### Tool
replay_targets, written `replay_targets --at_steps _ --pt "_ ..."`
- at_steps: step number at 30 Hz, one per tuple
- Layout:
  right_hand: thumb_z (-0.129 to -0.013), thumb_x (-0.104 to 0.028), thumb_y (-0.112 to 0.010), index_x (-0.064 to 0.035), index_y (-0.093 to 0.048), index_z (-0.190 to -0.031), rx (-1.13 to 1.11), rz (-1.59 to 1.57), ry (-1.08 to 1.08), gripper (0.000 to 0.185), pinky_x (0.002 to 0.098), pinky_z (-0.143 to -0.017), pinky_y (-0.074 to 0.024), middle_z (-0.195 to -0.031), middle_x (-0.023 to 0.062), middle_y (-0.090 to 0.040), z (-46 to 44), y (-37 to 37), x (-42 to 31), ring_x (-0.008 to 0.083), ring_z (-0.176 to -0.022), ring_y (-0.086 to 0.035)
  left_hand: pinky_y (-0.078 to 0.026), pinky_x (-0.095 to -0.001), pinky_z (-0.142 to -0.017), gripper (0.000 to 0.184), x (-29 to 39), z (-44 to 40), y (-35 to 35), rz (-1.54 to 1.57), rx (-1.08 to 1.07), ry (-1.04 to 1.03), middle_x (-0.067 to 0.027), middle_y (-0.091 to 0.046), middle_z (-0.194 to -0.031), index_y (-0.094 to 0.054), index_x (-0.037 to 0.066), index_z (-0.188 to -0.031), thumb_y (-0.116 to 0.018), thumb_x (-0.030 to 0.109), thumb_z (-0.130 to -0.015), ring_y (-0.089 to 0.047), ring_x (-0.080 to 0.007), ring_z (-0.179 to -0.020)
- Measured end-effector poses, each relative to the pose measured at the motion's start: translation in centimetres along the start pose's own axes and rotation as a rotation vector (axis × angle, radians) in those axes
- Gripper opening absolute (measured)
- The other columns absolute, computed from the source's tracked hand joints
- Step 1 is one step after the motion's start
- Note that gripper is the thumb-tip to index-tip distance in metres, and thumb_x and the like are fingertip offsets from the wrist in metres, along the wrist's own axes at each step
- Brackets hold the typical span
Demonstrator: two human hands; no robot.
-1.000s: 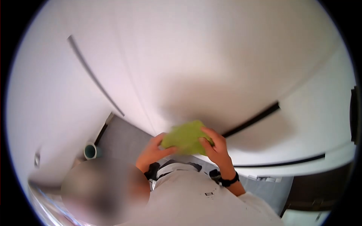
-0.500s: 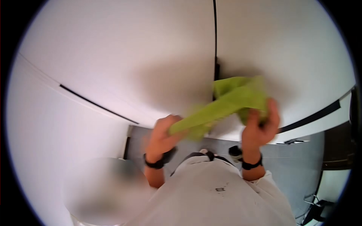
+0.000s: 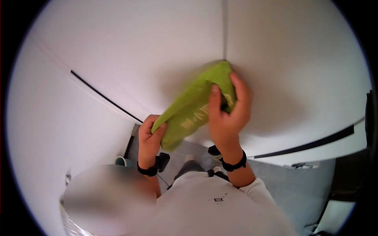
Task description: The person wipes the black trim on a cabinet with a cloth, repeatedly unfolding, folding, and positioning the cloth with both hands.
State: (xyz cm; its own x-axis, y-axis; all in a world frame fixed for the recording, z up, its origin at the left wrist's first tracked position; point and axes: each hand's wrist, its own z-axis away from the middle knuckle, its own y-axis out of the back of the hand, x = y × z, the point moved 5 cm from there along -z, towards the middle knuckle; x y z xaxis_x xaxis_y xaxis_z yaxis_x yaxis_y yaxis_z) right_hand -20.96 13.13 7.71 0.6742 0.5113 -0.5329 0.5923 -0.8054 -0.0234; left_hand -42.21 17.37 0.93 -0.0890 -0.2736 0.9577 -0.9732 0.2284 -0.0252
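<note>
A green cloth [image 3: 193, 106] with pale printed characters is stretched slantwise between my hands, in front of white panels. Its lower left corner is pinched between the thumb and fingers of my left hand [image 3: 149, 137]. Higher up, my right hand [image 3: 232, 114] grips the other end, with the thumb on the near face and the fingers along the right edge. Part of the cloth is folded over near that thumb. The lower edge hangs loose and slightly blurred. Black bands circle both wrists.
White cabinet-like panels [image 3: 291, 78] stand close ahead, with a vertical seam between them. Black strips [image 3: 311, 147] run along lower edges at left and right. A round container [image 3: 124, 161] is on the left by the grey floor [image 3: 275, 173]. A blurred pale rounded shape [image 3: 110, 200] fills the lower left.
The cloth has gone from bunched and folded to more spread out, showing its lettering. My right hand has moved left and upward; my left hand has shifted slightly left.
</note>
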Motion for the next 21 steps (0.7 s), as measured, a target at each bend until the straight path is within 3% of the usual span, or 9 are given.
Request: replay_targets --at_steps 2,4,6,8,12,16,18,19,21 --pt "-0.078 -0.005 -0.070 -0.0001 -0.056 -0.112 0.090 0.160 0.075 0.037 0.0392 -0.083 -0.0472 -0.111 0.0152 -0.061 0.3 -0.1 0.3 0.0309 -0.095 -0.059 -0.046 -0.0237 -0.071 0.009 0.9 0.0 -0.5 -0.105 -0.093 -0.044 -0.0035 -0.062 -0.086 -0.058 -0.001 -0.096 -0.057 0.004 -0.088 -0.057 -0.0089 -0.082" --pt "-0.081 -0.009 -0.071 0.0017 -0.056 -0.113 0.144 0.205 -0.112 0.038 0.0368 -0.080 -0.0492 -0.108 0.0156 -0.061 0.7 0.4 0.3 0.0267 -0.093 -0.060 -0.048 -0.0252 -0.069 0.012 1.6 -0.5 -1.0 -0.174 -0.204 -0.088 -0.0072 -0.064 -0.084 -0.058 0.000 -0.097 -0.060 0.007 -0.087 -0.060 -0.0122 -0.077" --pt "-0.084 -0.011 -0.069 0.0037 -0.053 -0.114 0.188 0.345 -0.107 0.037 0.0332 -0.080 -0.0501 -0.106 0.0151 -0.060 0.8 0.8 0.0 0.0229 -0.092 -0.059 -0.047 -0.0255 -0.068 0.013 0.8 -0.8 -0.6 -0.141 -0.331 0.021 -0.0065 -0.064 -0.089 -0.060 0.000 -0.099 -0.060 0.003 -0.087 -0.060 -0.0117 -0.079" --pt "-0.086 -0.009 -0.067 0.0038 -0.053 -0.111 0.276 0.134 -0.293 0.032 0.0305 -0.079 -0.0511 -0.104 0.0141 -0.059 0.9 0.6 -1.1 0.0219 -0.089 -0.059 -0.047 -0.0264 -0.068 0.014 -0.5 -1.2 0.7 -0.100 -0.326 -0.064 -0.0074 -0.064 -0.089 -0.060 0.001 -0.100 -0.060 0.003 -0.086 -0.061 -0.0138 -0.078" --pt "-0.088 -0.013 -0.063 0.0020 -0.046 -0.112 0.516 0.026 -0.292 0.033 0.0313 -0.078 -0.0532 -0.106 0.0142 -0.056 3.8 -1.5 -3.0 0.0225 -0.091 -0.058 -0.048 -0.0290 -0.070 0.016 -2.9 -3.3 1.8 -0.004 -0.416 -0.187 -0.0095 -0.064 -0.091 -0.059 0.002 -0.102 -0.060 0.004 -0.086 -0.061 -0.0201 -0.077" --pt "-0.087 -0.008 -0.062 0.0003 -0.044 -0.118 0.193 0.041 -0.225 0.036 0.0310 -0.081 -0.0488 -0.110 0.0123 -0.052 4.9 -9.2 -3.3 0.0214 -0.094 -0.055 -0.048 -0.0288 -0.072 0.017 -3.2 -4.3 7.3 0.072 -0.454 -0.038 -0.0082 -0.064 -0.091 -0.058 0.001 -0.101 -0.062 0.004 -0.084 -0.061 -0.0189 -0.079" --pt "-0.087 -0.008 -0.062 0.0004 -0.049 -0.117 0.180 -0.012 -0.229 0.034 0.0300 -0.083 -0.0468 -0.110 0.0114 -0.054 6.6 -12.8 -2.3 0.0202 -0.094 -0.054 -0.048 -0.0278 -0.070 0.018 -5.3 -3.5 12.3 0.065 -0.087 -0.197 -0.0046 -0.064 -0.090 -0.057 0.002 -0.103 -0.062 0.003 -0.085 -0.060 -0.0150 -0.078" --pt "-0.087 -0.008 -0.063 0.0006 -0.051 -0.115 0.085 0.015 -0.229 0.031 0.0299 -0.083 -0.0465 -0.108 0.0103 -0.055 6.5 -15.4 -2.2 0.0194 -0.095 -0.054 -0.048 -0.0278 -0.070 0.018 -5.3 -3.3 14.3 0.055 -0.087 -0.209 -0.0046 -0.064 -0.090 -0.057 0.002 -0.103 -0.062 0.003 -0.085 -0.060 -0.0150 -0.078" --pt "-0.087 -0.009 -0.063 0.0008 -0.054 -0.113 -0.007 0.040 -0.221 0.029 0.0298 -0.084 -0.0462 -0.106 0.0092 -0.056 7.3 -20.5 -3.4 0.0186 -0.095 -0.054 -0.047 -0.0254 -0.069 0.018 -6.3 -2.9 19.4 0.226 0.016 -0.034 -0.0010 -0.062 -0.089 -0.056 0.002 -0.104 -0.061 0.002 -0.086 -0.058 -0.0098 -0.080"
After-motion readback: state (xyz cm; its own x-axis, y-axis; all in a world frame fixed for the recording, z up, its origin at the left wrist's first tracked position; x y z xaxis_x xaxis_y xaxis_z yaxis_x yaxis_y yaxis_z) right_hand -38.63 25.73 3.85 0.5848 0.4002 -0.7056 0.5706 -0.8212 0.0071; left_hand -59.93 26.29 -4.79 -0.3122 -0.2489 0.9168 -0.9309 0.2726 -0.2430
